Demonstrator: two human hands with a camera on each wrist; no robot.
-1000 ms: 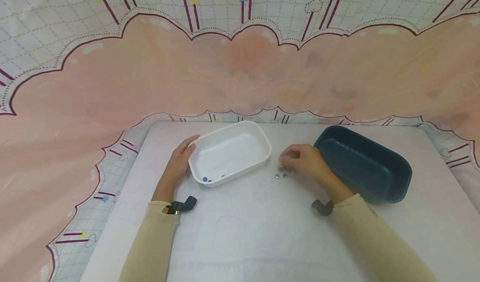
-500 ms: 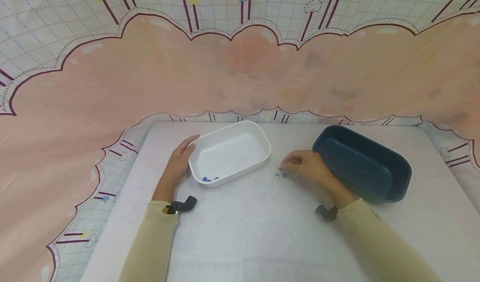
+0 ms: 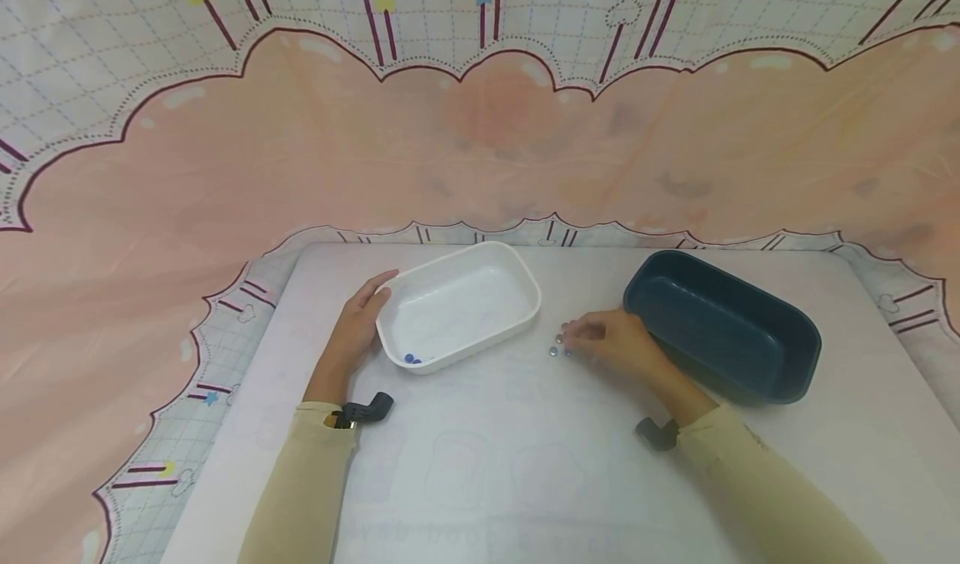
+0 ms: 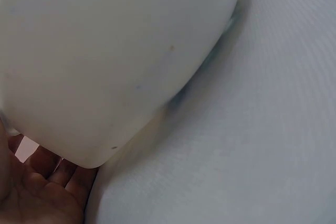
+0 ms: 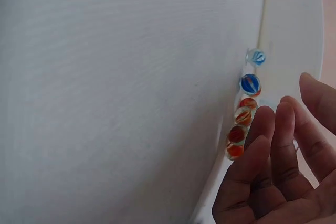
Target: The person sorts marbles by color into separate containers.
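In the head view, my left hand holds the left end of a white tray, thumb at its rim and fingers along the outer wall. Two blue marbles show in its near left corner. My right hand is beside a small cluster of marbles on the table, between the two trays. The right wrist view shows a light blue marble, a dark blue marble and several orange marbles in a row near the fingertips. These fingers are loosely bent, and no marble is visible between them and the thumb.
A dark blue tray stands just right of my right hand and wrist. The white table stretches toward me in front of both trays. A patterned pink curtain hangs behind the table.
My right hand has shifted slightly nearer to me and now covers part of the marble cluster. One marble in the white tray rolled left and out of sight. The left hand stays put.
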